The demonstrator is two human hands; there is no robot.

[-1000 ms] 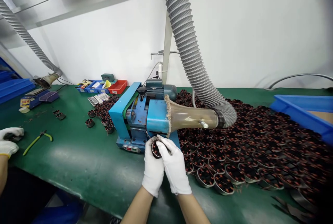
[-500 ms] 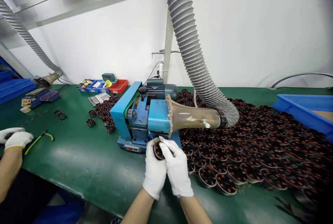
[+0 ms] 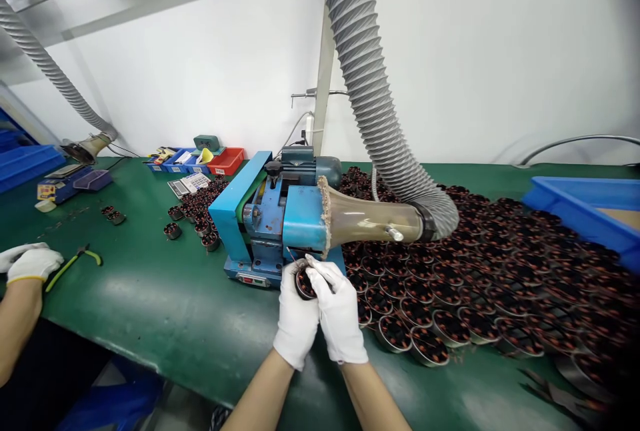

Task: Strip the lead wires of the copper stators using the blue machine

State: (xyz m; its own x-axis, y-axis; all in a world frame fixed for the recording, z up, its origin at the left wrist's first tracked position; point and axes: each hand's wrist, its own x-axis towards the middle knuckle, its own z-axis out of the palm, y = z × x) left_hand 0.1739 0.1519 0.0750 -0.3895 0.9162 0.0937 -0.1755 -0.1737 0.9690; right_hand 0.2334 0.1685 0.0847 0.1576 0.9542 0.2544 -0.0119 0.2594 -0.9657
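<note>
Both of my gloved hands meet just below the blue belt grinding machine (image 3: 304,225). My left hand (image 3: 296,314) is wrapped around a small round motor stator (image 3: 304,284), a metal ring with dark, copper-coloured windings inside. A thin wire end sticks up from it toward the machine's opening. With fingers and thumb closed at the stator's upper right edge, my right hand (image 3: 340,311) pinches there; whether it grips a lead wire or the rim is hidden by the glove.
Many similar stators (image 3: 430,345) crowd the table to the right, beside a blue bin (image 3: 590,207). A suction hose (image 3: 370,71) joins the machine's duct. Cutters (image 3: 560,397) lie front right. At left are a co-worker's gloved hands (image 3: 35,263) and green-handled pliers (image 3: 75,264).
The view has shifted slightly, so the scene sits a little higher. My hands keep the same hold on the stator below the machine, with only slight finger movement.
</note>
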